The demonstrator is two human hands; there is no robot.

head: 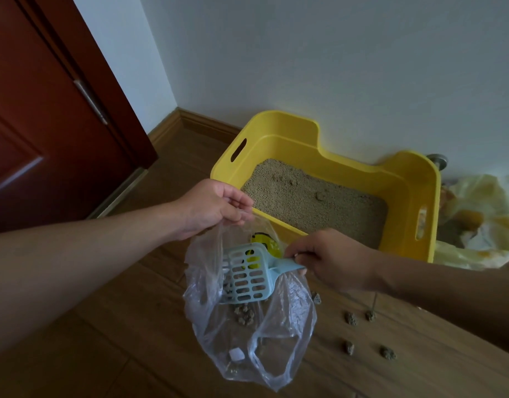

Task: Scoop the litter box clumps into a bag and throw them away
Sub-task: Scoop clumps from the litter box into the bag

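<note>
Here, slotted plastic scoop (247,275), crinkled clear bag (276,340)

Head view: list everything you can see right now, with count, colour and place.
litter box: one, yellow, on floor against wall, holding tan litter
scoop: one, light blue, slotted, blade inside the bag
bag: one, clear plastic, held open over floor
clumps in bag: several, grey-brown, below the scoop
loose clumps: about five, grey-brown, on floor right of bag
second bag: one, yellowish, crumpled, right of box
door: one, dark red, left
left hand: holds bag rim
right hand: grips scoop handle
</note>
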